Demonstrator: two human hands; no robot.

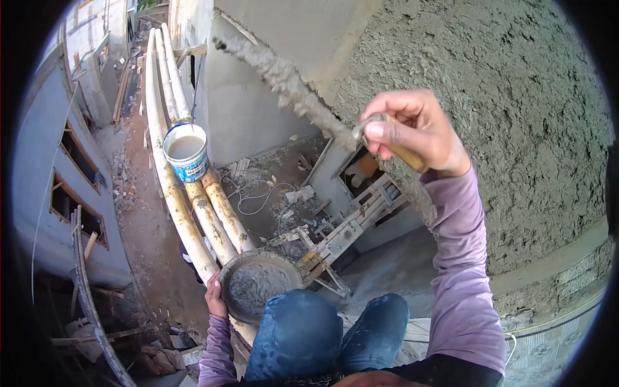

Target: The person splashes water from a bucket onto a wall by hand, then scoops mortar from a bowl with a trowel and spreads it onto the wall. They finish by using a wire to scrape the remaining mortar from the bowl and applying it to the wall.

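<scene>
Raised at the upper middle, my right hand (419, 132) is closed around the wooden handle of a trowel (290, 87). Wet grey mortar lines the trowel's long blade, which points up and left beside the rough-plastered wall (509, 122). Down by my knees, my left hand (215, 298) grips the left rim of a round mortar pan (296, 276). Grey wet mortar (258, 287) lies inside the pan, which rests over the bamboo poles near my left knee.
Thick bamboo poles (169, 193) run away from me high above the ground. A blue-and-white bucket (187, 155) of cloudy liquid stands on them. Below are rubble, a white cable (255, 211) and a rough timber frame (345, 235). A building with window openings (77, 206) stands left.
</scene>
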